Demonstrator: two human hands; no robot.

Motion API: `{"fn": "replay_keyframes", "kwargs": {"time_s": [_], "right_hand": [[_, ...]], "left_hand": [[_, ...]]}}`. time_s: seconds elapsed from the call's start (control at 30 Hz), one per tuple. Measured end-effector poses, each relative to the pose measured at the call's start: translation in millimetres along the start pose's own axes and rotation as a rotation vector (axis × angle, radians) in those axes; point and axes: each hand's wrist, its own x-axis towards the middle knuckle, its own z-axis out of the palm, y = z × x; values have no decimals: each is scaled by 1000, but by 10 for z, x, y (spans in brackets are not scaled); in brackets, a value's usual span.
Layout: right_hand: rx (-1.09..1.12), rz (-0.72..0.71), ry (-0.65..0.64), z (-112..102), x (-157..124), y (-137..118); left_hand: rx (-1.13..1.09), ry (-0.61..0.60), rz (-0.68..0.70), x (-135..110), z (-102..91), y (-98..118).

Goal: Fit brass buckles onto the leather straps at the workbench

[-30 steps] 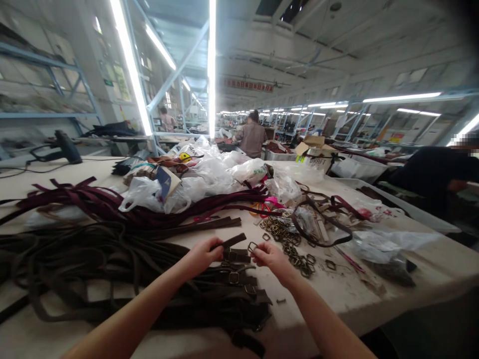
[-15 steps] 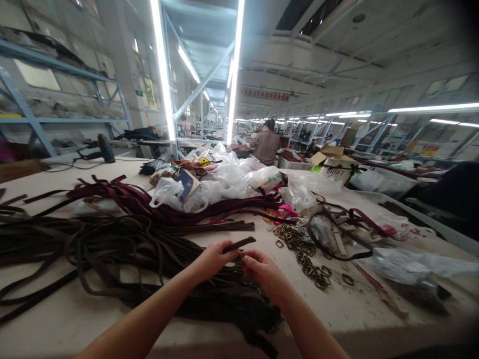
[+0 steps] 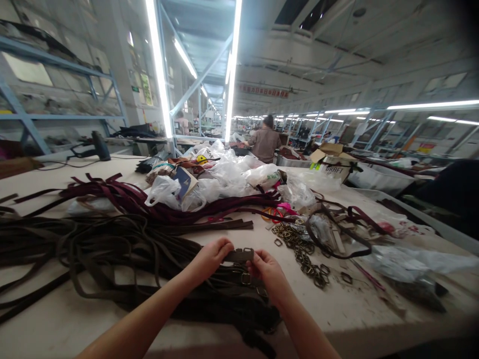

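- Long factory hall under a high ceiling, lit by rows of bright tube lights (image 3: 157, 65) that run away into the distance; blue metal shelving (image 3: 56, 94) lines the wall on the left.
- A wide, pale worktable (image 3: 355, 309) fills the foreground, scuffed and crowded with materials.
- On the table's left side lies a loose tangle of dark brown straps (image 3: 105, 249); just behind it, a spread of maroon straps (image 3: 123, 199) reaches toward the middle.
- Behind the maroon straps sits a heap of clear and white plastic bags (image 3: 228, 177), and to their right an open cardboard box (image 3: 333, 162).
- A scatter of small metal buckles (image 3: 301, 247) lies right of centre, near the person's right hand.
- Near the table's front edge, the left hand (image 3: 209, 259) and right hand (image 3: 267, 271) hold a short dark strap (image 3: 239, 255) between them, level and just above the table — each hand's fingers are closed in a pinch on one end of it.
- A small metal buckle appears to sit on that strap, though the detail is too fine to be sure.
- Directly below the hands lies a stack of buckled straps (image 3: 243, 291).
- Far back, another person (image 3: 266, 142) stands at a bench facing away; a dark sleeve (image 3: 452, 194) shows at the right edge.
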Motion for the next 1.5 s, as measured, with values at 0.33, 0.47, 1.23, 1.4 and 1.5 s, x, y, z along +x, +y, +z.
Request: {"fn": "replay_keyframes", "kwargs": {"time_s": [0.33,0.47,1.23,1.4,1.5], "right_hand": [[204,12,44,-17,-30,-136],[443,202,-24,-19,-5,-81],[68,104,-44,175,119,132],[112,97,-11,300,170,181],[141,110,-11,338,189,235]], "left_hand": [[-312,-80,-250,47,63,-83],[-416,-273,-269,-6,3,-110],[-130,-20,192,-37,100,86],[159,3,124,-31,16,80],[318,111,70,-5,17,29]]}}
